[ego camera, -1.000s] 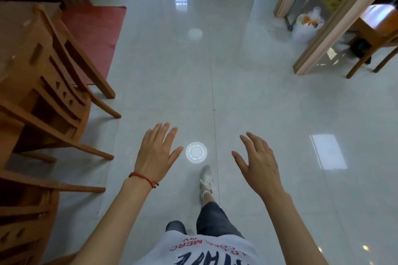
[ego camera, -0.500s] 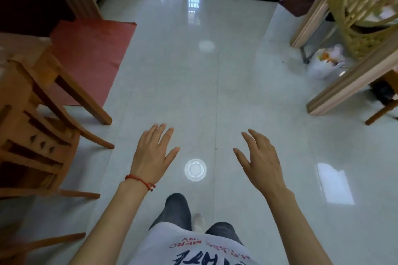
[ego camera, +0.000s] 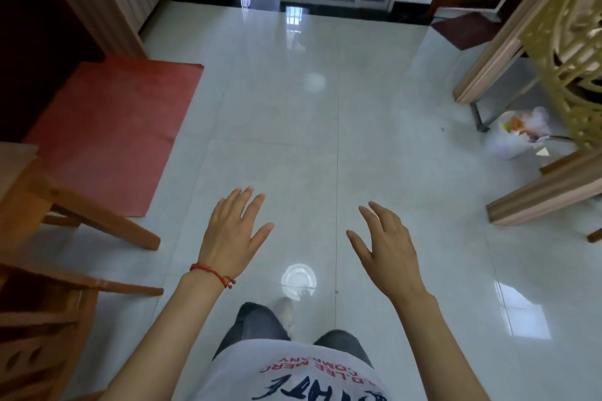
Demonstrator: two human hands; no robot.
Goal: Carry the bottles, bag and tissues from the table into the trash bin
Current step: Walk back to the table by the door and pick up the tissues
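Hands: left hand (ego camera: 234,231) and right hand (ego camera: 387,247) both empty, fingers spread, held over the floor (ego camera: 325,140).
Trash bin: white-lined trash bin (ego camera: 518,133) stands ahead and to the right, nearer the right hand, already holding litter.
Bottles, bag, tissues: none in view.
Around the bin: wooden post (ego camera: 537,202) just beside it; chair (ego camera: 49,212) and red mat (ego camera: 114,127) well apart, left.
Way: judged open.

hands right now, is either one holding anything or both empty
Left hand: open, fingers straight and spread, holding nothing.
Right hand: open, fingers relaxed, holding nothing.
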